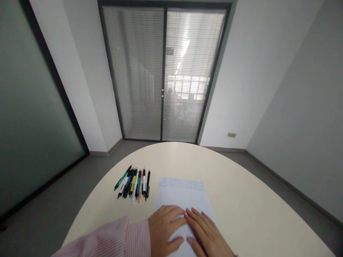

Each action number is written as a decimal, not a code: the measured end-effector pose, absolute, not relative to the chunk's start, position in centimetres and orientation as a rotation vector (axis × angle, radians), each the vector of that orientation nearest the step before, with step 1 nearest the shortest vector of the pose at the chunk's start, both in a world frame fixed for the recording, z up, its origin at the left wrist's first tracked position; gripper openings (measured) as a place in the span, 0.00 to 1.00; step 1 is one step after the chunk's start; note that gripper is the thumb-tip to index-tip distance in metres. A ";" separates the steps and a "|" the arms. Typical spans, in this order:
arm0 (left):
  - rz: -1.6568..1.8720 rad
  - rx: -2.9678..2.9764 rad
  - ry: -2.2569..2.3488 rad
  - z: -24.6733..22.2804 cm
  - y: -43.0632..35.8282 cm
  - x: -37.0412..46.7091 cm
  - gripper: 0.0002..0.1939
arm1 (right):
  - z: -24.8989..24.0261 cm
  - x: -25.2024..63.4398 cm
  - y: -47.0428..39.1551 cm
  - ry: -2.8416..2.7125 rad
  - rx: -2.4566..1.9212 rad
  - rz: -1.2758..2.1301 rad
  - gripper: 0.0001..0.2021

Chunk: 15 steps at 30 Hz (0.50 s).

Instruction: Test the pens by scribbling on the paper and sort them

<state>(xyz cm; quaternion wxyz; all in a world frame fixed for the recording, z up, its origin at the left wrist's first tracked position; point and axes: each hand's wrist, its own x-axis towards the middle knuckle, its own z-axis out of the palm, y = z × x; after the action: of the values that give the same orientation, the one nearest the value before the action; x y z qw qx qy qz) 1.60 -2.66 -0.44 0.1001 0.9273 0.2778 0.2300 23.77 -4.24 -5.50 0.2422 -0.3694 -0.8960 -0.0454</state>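
Observation:
A white sheet of paper (184, 196) lies flat on the table, with several lines of handwriting across its top. My left hand (166, 228) rests on the lower left part of the sheet, palm down, its fingers stretched out to the right. From the right, my right hand (205, 232) lies flat on the same sheet, fingers extended up and to the left. The fingertips of both hands come together near the middle of the paper. Neither hand holds anything. The lower part of the sheet is partly hidden under the hands.
Several pens (135, 184) in different colours lie side by side to the left of the paper. The rounded pale table (241, 200) has its far edge before a glass door with blinds (163, 78). A frosted glass panel (32, 117) stands at the left.

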 end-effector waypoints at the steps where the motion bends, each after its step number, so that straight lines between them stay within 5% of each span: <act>1: 0.649 2.741 0.797 -0.3 -2.5 1.5 0.22 | -5.5 23.7 -4.3 -2.449 -1.014 -0.117 0.29; 15: 0.585 2.767 0.774 -0.6 -1.9 1.4 0.21 | -4.4 23.4 -4.7 -2.467 -1.069 -0.055 0.28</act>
<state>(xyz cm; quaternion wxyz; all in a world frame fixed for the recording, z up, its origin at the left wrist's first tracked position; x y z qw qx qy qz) 1.42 -1.93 -0.59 0.1043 0.9385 0.2627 0.1984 23.44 -4.70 -4.41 0.2244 -0.3875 -0.8939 -0.0198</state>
